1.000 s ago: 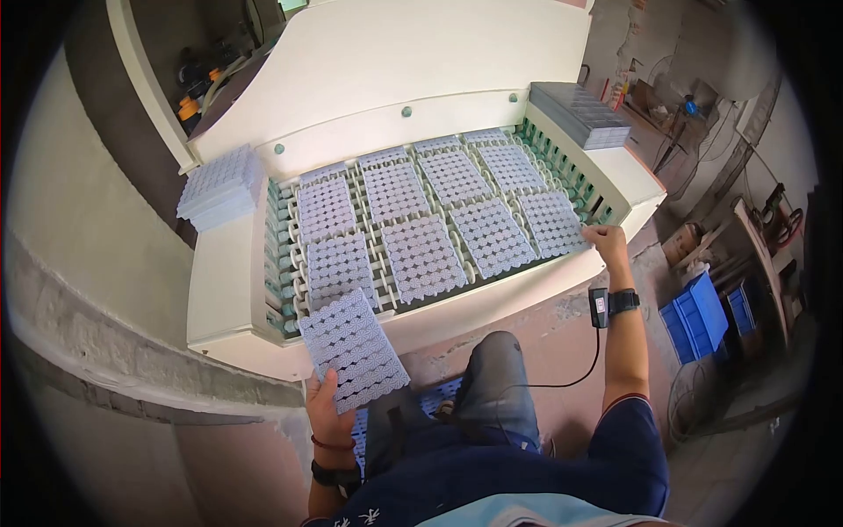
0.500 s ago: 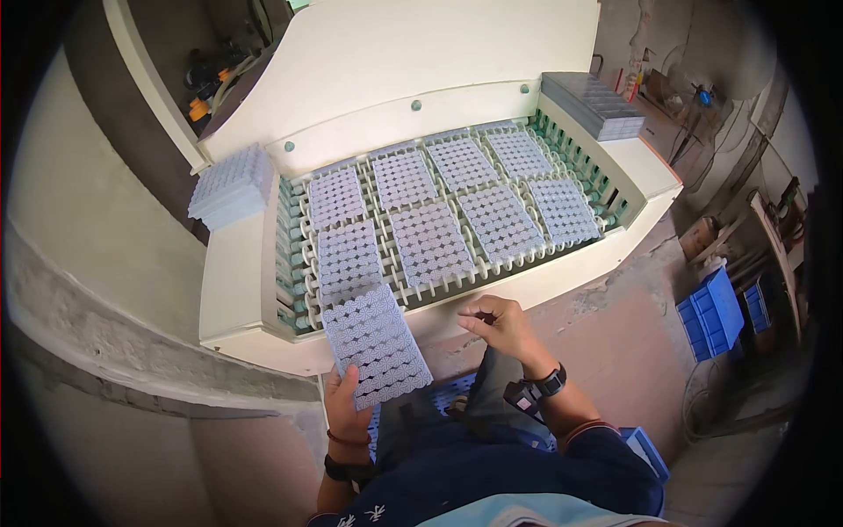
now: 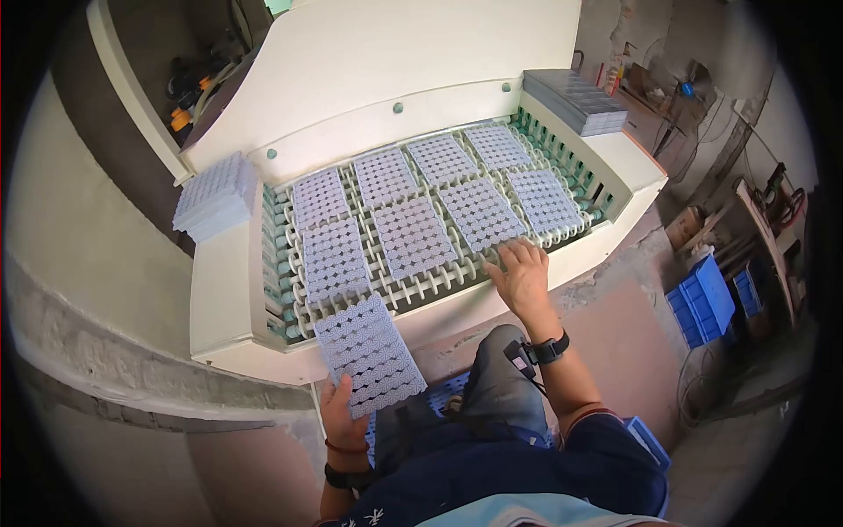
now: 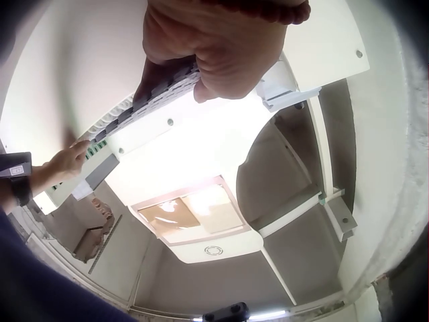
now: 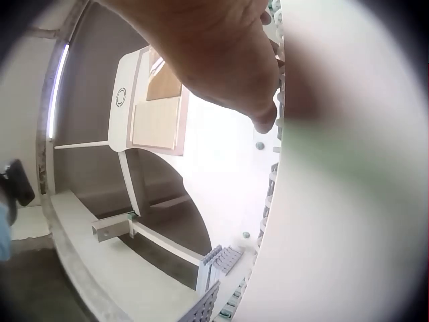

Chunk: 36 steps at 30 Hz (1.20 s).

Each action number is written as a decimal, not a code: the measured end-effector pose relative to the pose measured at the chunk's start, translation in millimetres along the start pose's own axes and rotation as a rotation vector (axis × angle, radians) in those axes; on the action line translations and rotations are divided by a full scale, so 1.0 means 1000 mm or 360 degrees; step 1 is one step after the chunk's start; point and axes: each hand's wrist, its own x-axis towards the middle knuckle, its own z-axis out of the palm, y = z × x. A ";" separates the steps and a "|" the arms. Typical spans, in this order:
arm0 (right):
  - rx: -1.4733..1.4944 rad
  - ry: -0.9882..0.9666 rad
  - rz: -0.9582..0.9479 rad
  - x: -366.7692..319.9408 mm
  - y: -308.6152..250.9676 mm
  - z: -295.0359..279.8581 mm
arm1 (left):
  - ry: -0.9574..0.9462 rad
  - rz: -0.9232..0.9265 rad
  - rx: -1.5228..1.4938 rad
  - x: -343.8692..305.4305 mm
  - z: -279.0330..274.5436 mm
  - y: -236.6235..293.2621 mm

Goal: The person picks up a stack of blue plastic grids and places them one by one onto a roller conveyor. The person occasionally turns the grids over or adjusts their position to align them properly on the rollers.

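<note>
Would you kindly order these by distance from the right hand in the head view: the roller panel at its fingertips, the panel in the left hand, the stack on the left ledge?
From the right hand:
1. The roller panel, directly ahead of it.
2. The held panel, front left, gripped by the left hand.
3. The stack, far left.

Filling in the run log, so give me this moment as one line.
left hand: grips perforated sheet | right hand: fingers spread on rollers | other sheets: lying flat on rollers
</note>
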 end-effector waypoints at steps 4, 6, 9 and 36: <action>0.0081 0.0027 0.0088 0.008 -0.009 -0.001 | 0.0021 0.0044 0.0112 -0.001 0.004 0.003; -0.0009 0.0098 0.0054 0.009 -0.011 0.002 | -0.0017 0.0077 0.0157 -0.002 0.006 0.004; -0.0036 0.0018 0.0001 0.013 -0.010 0.008 | -0.0051 0.0082 0.0098 -0.001 0.005 0.002; 0.2166 -0.1379 0.1177 -0.052 -0.089 -0.020 | -0.0066 -0.0141 0.0046 0.026 0.004 -0.003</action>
